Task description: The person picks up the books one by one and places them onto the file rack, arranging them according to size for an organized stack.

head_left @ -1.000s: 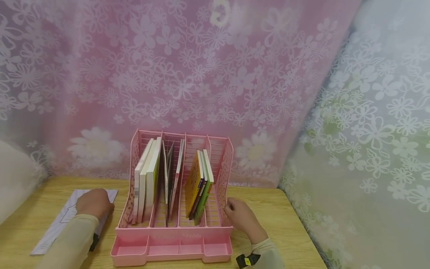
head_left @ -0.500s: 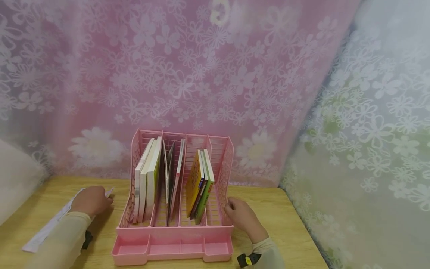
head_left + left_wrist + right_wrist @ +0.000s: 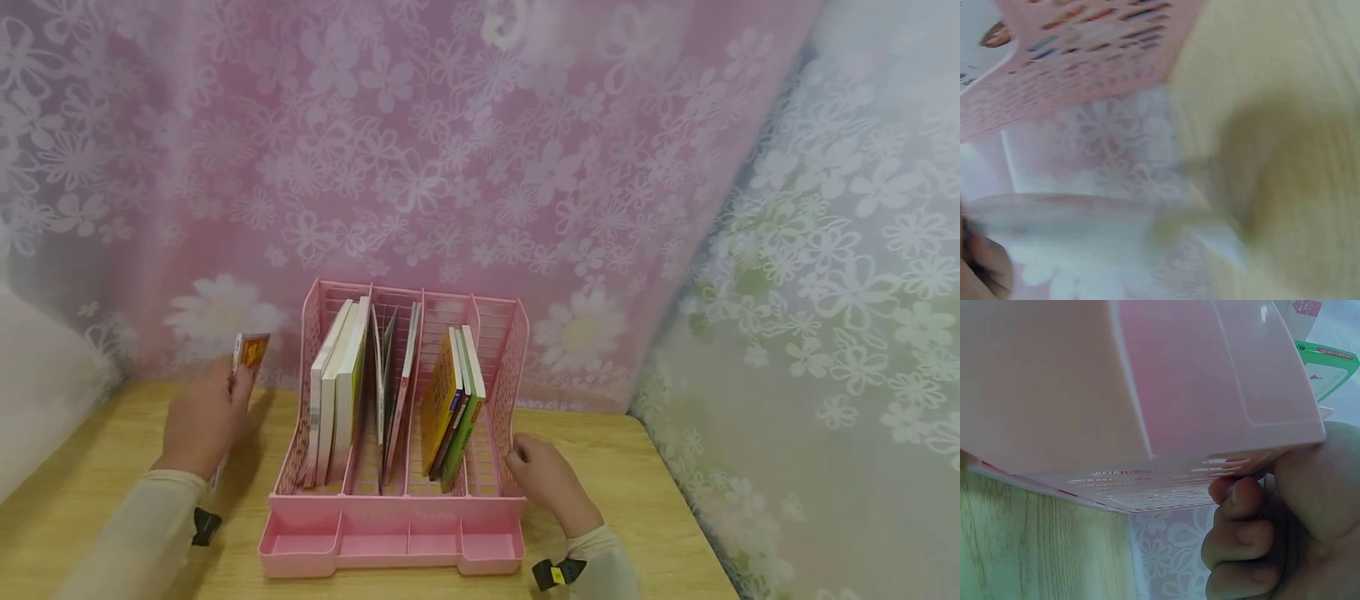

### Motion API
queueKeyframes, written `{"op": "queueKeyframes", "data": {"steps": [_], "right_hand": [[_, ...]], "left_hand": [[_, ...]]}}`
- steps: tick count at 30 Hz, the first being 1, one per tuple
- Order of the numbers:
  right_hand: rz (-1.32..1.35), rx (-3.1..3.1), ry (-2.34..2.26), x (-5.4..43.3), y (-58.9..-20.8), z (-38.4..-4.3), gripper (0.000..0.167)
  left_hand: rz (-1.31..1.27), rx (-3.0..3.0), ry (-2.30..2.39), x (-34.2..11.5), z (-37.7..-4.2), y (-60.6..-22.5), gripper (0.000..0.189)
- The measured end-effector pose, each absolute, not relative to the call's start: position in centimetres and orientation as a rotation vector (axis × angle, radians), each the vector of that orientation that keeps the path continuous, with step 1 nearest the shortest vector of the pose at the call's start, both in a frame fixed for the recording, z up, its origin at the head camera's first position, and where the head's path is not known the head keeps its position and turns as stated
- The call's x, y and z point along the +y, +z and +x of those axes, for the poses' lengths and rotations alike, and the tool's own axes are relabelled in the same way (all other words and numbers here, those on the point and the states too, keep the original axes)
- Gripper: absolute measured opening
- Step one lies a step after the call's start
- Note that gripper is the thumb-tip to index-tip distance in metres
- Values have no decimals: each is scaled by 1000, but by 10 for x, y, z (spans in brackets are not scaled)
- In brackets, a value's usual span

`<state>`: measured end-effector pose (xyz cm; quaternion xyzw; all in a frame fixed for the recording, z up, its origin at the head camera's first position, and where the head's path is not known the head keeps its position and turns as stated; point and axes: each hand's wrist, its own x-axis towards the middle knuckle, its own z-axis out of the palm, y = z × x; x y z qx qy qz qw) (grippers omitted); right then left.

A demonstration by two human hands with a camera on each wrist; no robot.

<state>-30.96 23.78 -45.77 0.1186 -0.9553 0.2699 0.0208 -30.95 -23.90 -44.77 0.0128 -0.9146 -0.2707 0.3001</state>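
My left hand (image 3: 198,425) holds a thin book (image 3: 253,348) up above the table, left of the pink book rack (image 3: 397,504). Part of an orange and purple cover shows past the thumb; the palm hides the rest. In the left wrist view this book (image 3: 1085,228) is a pale blur, with the fingertips (image 3: 991,262) at its end. My right hand (image 3: 551,483) grips the rack's right side wall, its fingers curled, as the right wrist view shows. Thick white-paged books (image 3: 333,400), thin books (image 3: 397,392) and small colourful books (image 3: 453,408) lean in separate slots.
Along the rack's front runs a shallow tray (image 3: 375,546) with several compartments. Wooden tabletop (image 3: 622,500) extends on both sides. A pink flowered curtain (image 3: 450,167) hangs behind, and a pale flowered one (image 3: 847,375) on the right.
The thin book lay on the table under my left hand; its near edge then tilted. Now the hand has lifted it and turned it upright. The right hand stays at the rack.
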Motion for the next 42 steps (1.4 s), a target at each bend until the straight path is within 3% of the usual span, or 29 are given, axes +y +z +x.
{"op": "queueKeyframes", "data": {"steps": [14, 26, 32, 42], "right_hand": [[388, -2962, 837, 238, -457, -309, 26], [367, -2974, 830, 235, -454, -307, 25], [363, -2975, 822, 237, -456, -308, 25], [381, -2967, 833, 238, -457, -308, 25]], "left_hand": [[-140, -2711, -846, -241, -301, -449, 51], [-197, -2811, -730, -233, -294, -440, 41], [-132, -2802, -784, -233, -291, -443, 63], [-107, -2701, -794, -225, -286, -441, 49]]}}
